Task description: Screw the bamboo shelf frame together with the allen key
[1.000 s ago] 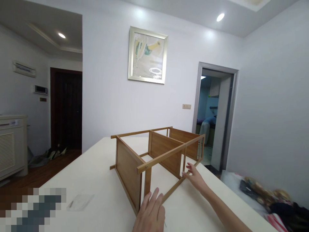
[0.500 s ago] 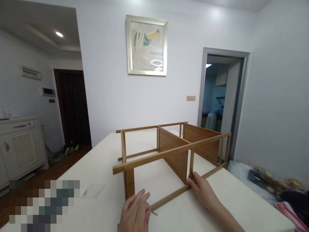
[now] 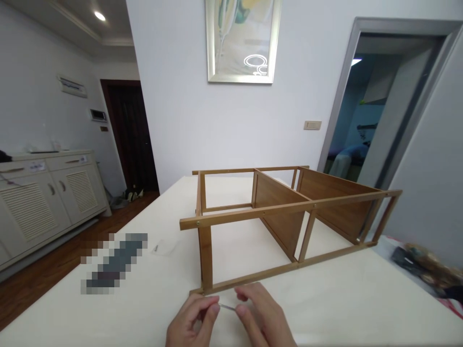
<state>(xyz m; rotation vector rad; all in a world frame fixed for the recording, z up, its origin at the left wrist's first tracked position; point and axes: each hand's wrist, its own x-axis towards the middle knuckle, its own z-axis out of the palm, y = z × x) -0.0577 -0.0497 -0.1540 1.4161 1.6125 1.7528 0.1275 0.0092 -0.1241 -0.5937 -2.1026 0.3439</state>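
Note:
A wooden shelf frame (image 3: 253,212) lies on its side across the white table (image 3: 347,299), its slatless board panels (image 3: 280,207) standing on edge. Just in front of its near rail (image 3: 253,277), my left hand (image 3: 193,320) pinches a thin metal hex key (image 3: 227,306) between thumb and forefinger. My right hand (image 3: 265,315) is beside the key's other end, thumb at its tip and forefinger raised apart from the thumb. Bolt heads show along the upper rail (image 3: 285,208). Neither hand grips the frame.
A small clear plastic bag (image 3: 162,248) and a blurred-out dark object (image 3: 117,262) lie on the table's left side. Beyond are a white cabinet (image 3: 50,193) and a dark door (image 3: 130,135). Clothes and bags (image 3: 423,265) are heaped at right, near a doorway.
My right hand has left the frame's short upright and come left beside the hex key. My left hand has moved from the frame's near corner and holds the key out in front. The view has tilted down.

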